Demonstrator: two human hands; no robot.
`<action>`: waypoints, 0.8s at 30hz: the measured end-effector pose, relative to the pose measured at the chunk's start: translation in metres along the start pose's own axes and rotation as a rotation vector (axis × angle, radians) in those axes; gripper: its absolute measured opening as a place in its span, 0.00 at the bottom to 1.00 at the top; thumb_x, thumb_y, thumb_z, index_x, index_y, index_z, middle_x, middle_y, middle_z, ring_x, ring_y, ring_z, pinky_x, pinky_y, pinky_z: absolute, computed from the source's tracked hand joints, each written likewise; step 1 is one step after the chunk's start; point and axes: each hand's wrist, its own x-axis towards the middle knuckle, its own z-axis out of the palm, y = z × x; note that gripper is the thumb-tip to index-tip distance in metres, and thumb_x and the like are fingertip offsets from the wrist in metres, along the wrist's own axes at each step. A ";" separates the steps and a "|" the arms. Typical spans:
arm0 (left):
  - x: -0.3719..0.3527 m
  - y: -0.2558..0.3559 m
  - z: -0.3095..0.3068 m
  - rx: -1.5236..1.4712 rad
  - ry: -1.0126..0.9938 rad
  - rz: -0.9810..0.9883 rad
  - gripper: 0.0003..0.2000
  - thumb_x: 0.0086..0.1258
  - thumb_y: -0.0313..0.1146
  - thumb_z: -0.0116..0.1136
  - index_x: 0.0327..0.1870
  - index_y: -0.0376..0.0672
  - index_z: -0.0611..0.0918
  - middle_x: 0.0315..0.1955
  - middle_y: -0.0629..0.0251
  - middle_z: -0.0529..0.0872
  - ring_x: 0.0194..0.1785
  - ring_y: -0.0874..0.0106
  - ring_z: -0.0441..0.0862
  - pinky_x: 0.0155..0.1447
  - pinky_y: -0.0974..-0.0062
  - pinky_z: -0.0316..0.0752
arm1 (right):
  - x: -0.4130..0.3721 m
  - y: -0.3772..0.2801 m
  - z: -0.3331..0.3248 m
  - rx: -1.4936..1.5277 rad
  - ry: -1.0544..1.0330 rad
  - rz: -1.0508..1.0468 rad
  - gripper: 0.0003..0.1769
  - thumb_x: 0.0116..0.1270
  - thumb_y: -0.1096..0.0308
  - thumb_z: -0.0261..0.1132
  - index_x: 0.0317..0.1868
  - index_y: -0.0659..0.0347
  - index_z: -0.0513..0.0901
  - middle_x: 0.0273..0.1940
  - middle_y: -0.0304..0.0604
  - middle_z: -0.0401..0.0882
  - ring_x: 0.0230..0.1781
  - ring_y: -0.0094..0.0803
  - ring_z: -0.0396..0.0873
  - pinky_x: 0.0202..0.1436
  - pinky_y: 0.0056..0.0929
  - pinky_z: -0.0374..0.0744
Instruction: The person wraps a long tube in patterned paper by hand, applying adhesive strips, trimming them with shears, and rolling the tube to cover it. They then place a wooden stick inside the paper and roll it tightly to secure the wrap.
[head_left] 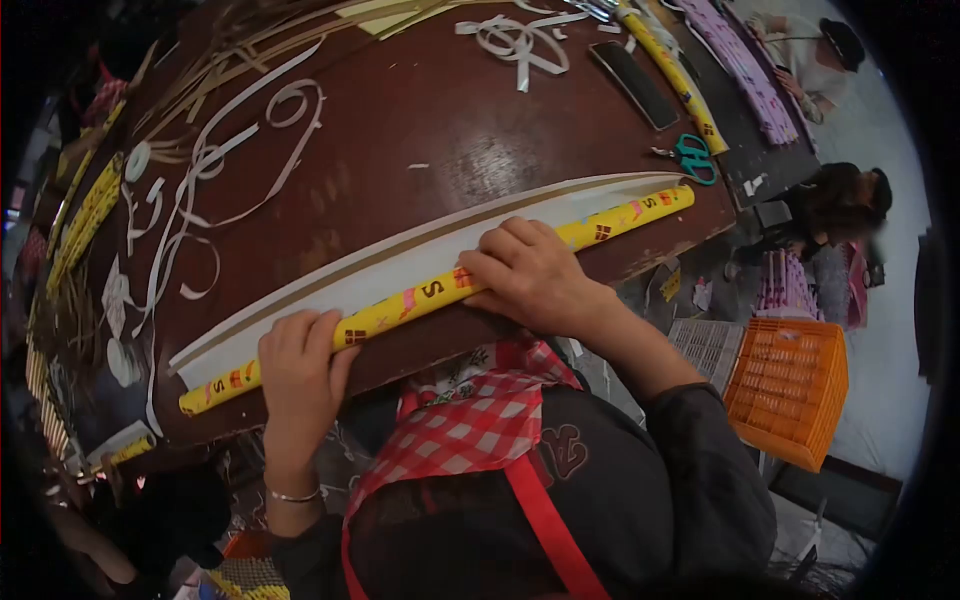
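Observation:
A yellow roll of printed wrapping paper (395, 306) lies along the near edge of the dark red table, its white inner side partly unrolled behind it. A brown strip runs along the loose white flap. My left hand (303, 365) is wrapped over the roll left of its middle, thumb on the near side. Right of the middle, my right hand (530, 275) grips the same roll with curled fingers. Both palms are hidden. Past the roll's right end lie teal-handled scissors (694, 160).
On the table (370, 130) lie curled white strips (515, 45), a dark phone (634, 84) and another yellow roll (675, 75). Brown strips (215, 70) cover the far left. An orange crate (790, 385) stands on the floor at right. Other people are at the right and left edges.

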 end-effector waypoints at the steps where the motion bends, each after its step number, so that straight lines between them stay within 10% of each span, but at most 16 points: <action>1: 0.006 0.007 0.009 -0.016 0.017 0.026 0.23 0.53 0.31 0.73 0.53 0.41 0.81 0.45 0.61 0.79 0.49 0.59 0.77 0.50 0.61 0.68 | 0.000 0.000 0.002 -0.002 0.005 0.007 0.25 0.46 0.63 0.78 0.46 0.56 0.82 0.40 0.40 0.77 0.42 0.39 0.77 0.45 0.38 0.77; 24: 0.004 -0.030 0.007 0.043 0.134 0.043 0.26 0.52 0.38 0.75 0.52 0.44 0.79 0.43 0.63 0.80 0.48 0.62 0.78 0.50 0.62 0.71 | 0.021 0.005 -0.002 -0.021 -0.083 -0.030 0.23 0.55 0.61 0.75 0.49 0.58 0.81 0.41 0.42 0.77 0.44 0.41 0.77 0.47 0.39 0.78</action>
